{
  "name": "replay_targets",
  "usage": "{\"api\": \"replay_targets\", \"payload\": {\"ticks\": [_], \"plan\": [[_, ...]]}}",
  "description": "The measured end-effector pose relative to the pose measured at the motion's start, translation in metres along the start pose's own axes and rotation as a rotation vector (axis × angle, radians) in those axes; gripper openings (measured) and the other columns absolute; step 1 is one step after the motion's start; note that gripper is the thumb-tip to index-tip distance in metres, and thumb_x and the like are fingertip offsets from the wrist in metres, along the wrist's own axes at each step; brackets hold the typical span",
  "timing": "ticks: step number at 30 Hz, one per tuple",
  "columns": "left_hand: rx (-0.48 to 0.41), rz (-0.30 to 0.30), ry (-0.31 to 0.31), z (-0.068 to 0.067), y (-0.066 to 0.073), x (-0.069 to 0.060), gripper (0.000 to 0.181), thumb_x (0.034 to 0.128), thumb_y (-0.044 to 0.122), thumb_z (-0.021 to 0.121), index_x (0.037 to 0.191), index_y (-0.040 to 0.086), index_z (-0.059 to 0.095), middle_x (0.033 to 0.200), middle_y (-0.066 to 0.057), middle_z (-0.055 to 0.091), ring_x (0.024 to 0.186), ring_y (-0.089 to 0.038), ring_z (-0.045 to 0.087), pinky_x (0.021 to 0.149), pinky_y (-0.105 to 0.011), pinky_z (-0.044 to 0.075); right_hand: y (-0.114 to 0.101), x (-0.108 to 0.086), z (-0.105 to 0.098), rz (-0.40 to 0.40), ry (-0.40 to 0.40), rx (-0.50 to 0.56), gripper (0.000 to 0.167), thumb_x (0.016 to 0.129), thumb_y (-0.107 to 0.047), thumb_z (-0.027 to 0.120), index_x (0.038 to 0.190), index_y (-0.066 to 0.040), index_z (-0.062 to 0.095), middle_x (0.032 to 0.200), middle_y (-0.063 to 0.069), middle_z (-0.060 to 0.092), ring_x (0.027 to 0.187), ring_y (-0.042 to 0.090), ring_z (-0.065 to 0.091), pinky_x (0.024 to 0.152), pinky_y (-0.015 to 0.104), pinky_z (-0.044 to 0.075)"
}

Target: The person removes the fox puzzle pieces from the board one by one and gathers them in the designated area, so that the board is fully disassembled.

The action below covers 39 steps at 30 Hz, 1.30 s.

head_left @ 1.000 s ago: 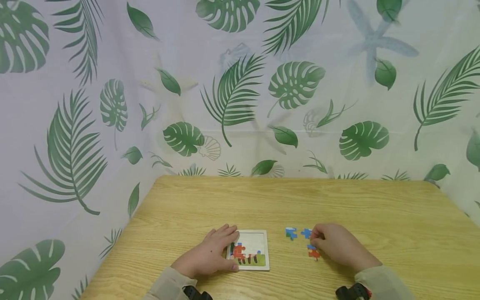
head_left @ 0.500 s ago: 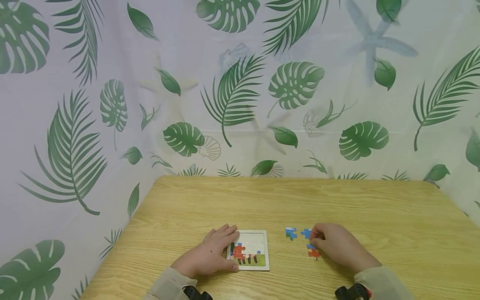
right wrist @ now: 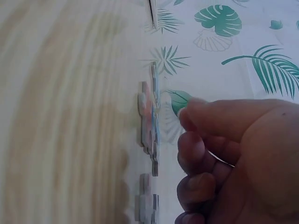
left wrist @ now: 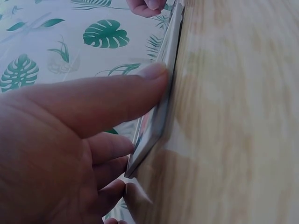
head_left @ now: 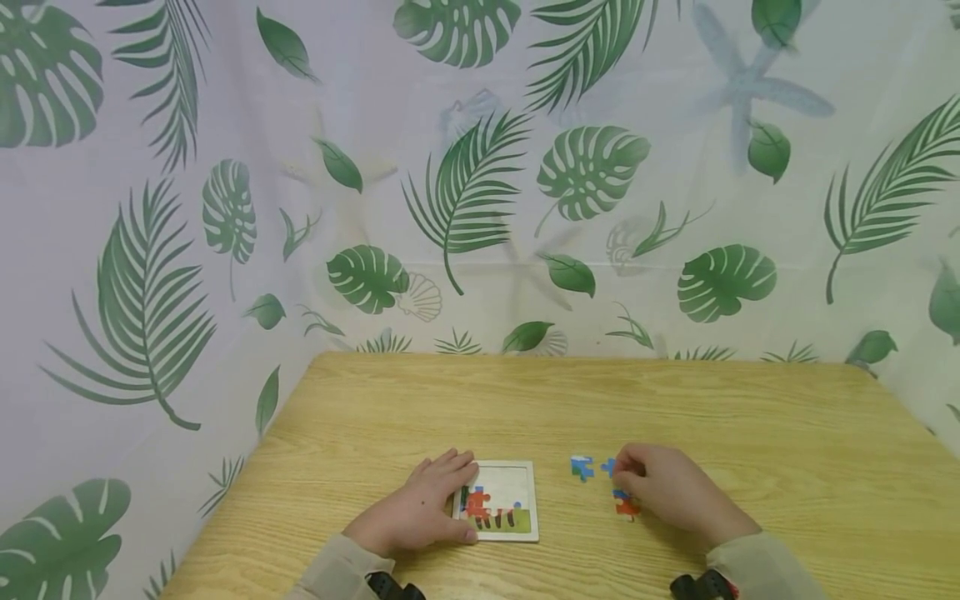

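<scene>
Sleeves and wrist units: pale cuffs [head_left: 337, 571], black camera [head_left: 393, 587], nearest edge, 6–7 o'clock left, 5 o'clock right side.
Left hand: [head_left: 427, 506] rests across the tray's 9 o'clock side, fingers spread over the 10–11 o'clock rim, thumb at 7.
Right hand: [head_left: 671, 483] at the tray's 3 o'clock, well apart from it. Fingers curled toward the thumb, no piece visible between them; right wrist view has the tips just beside the loose pieces, contact can't be told.
Tray: [head_left: 536, 500] pale square frame, flat; red piece [head_left: 477, 503] set in at 8–9 o'clock, green striped strip [head_left: 517, 522] along 5–6.
Red-and-blue piece: [head_left: 626, 503] tray's 3 o'clock, under the right fingertips; one piece or two, can't tell.
Blue piece: [head_left: 609, 465] toward 2 o'clock, partly hidden by the right hand.
Blue-green piece: [head_left: 581, 467] tray's 2 o'clock, nearest loose one to it.
Piece risk: thin and close together, so a low fingertip would probably knock a neighbour or skid one along the tabletop [head_left: 450, 400].
Tray risk: left hand's one-sided weight could tip or slide the frame, jogging seated pieces; it also hides that corner.
Backdrop: leaf-print cloth [head_left: 637, 292], 12 o'clock, farthest.
</scene>
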<state>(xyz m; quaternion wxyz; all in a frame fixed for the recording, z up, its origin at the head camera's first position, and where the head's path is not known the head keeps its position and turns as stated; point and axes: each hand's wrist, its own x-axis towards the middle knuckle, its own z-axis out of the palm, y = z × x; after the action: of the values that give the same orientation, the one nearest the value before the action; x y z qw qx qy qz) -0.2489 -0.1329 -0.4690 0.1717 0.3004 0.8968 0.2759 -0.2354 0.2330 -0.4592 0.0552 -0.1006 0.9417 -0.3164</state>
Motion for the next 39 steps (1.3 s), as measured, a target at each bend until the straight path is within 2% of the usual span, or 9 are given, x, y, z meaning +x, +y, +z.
{"api": "replay_targets", "payload": {"ticks": [6, 13, 17, 22, 25, 34, 39], "plan": [[-0.016, -0.025, 0.010, 0.001, 0.000, 0.001, 0.091, 0.0874, 0.044, 0.078, 0.160, 0.011, 0.033, 0.168, -0.005, 0.018, 0.154, -0.026, 0.010, 0.121, -0.055, 0.005, -0.009, 0.002, -0.001, -0.025, -0.031, 0.076, 0.011, 0.099, -0.023, 0.067, 0.092, -0.014, 0.067, 0.075, -0.002, 0.062, 0.062, 0.016, 0.054, 0.058, 0.033, 0.046], [-0.019, -0.048, 0.022, 0.003, 0.000, 0.001, 0.094, 0.0852, 0.042, 0.080, 0.160, 0.010, 0.032, 0.168, -0.006, 0.015, 0.154, -0.027, 0.010, 0.121, -0.055, 0.007, -0.024, 0.005, 0.005, -0.061, -0.036, 0.078, 0.008, 0.098, -0.022, 0.068, 0.093, -0.016, 0.068, 0.078, -0.003, 0.061, 0.059, 0.015, 0.052, 0.058, 0.033, 0.045], [-0.021, -0.051, 0.022, 0.004, 0.000, 0.002, 0.093, 0.0864, 0.044, 0.077, 0.160, 0.010, 0.031, 0.168, -0.006, 0.016, 0.154, -0.026, 0.010, 0.121, -0.054, 0.007, -0.033, 0.008, 0.010, -0.070, -0.053, 0.120, 0.009, 0.099, -0.023, 0.067, 0.093, -0.016, 0.067, 0.076, -0.001, 0.060, 0.052, 0.015, 0.051, 0.050, 0.032, 0.046], [-0.038, -0.042, 0.019, 0.004, -0.001, 0.001, 0.085, 0.0932, 0.043, 0.069, 0.160, 0.008, 0.030, 0.168, -0.006, 0.016, 0.154, -0.027, 0.009, 0.121, -0.054, 0.006, -0.042, 0.015, 0.017, -0.122, -0.041, 0.086, 0.008, 0.098, -0.023, 0.068, 0.091, -0.019, 0.066, 0.076, -0.005, 0.059, 0.063, 0.014, 0.053, 0.058, 0.032, 0.047], [-0.017, -0.027, 0.020, 0.003, -0.003, 0.001, 0.079, 0.0974, 0.040, 0.066, 0.160, 0.008, 0.031, 0.168, -0.007, 0.017, 0.154, -0.028, 0.010, 0.121, -0.054, 0.006, -0.048, 0.018, 0.020, -0.147, -0.038, 0.059, 0.009, 0.097, -0.022, 0.068, 0.089, -0.020, 0.067, 0.077, -0.007, 0.058, 0.069, 0.013, 0.053, 0.064, 0.033, 0.045], [-0.009, -0.027, 0.032, 0.003, -0.002, 0.002, 0.079, 0.0963, 0.036, 0.069, 0.159, 0.006, 0.032, 0.167, -0.011, 0.019, 0.154, -0.030, 0.011, 0.121, -0.055, 0.009, -0.070, 0.024, 0.032, -0.216, -0.073, 0.074, 0.006, 0.098, -0.023, 0.068, 0.093, -0.020, 0.069, 0.076, -0.007, 0.057, 0.067, 0.013, 0.050, 0.061, 0.032, 0.043], [0.014, -0.028, 0.037, 0.002, -0.001, 0.002, 0.075, 0.0988, 0.037, 0.065, 0.159, 0.005, 0.033, 0.167, -0.010, 0.019, 0.154, -0.030, 0.012, 0.121, -0.054, 0.010, -0.082, 0.029, 0.042, -0.225, -0.103, 0.079, 0.006, 0.097, -0.024, 0.068, 0.097, -0.019, 0.071, 0.076, -0.007, 0.057, 0.064, 0.013, 0.050, 0.058, 0.031, 0.043]]}}
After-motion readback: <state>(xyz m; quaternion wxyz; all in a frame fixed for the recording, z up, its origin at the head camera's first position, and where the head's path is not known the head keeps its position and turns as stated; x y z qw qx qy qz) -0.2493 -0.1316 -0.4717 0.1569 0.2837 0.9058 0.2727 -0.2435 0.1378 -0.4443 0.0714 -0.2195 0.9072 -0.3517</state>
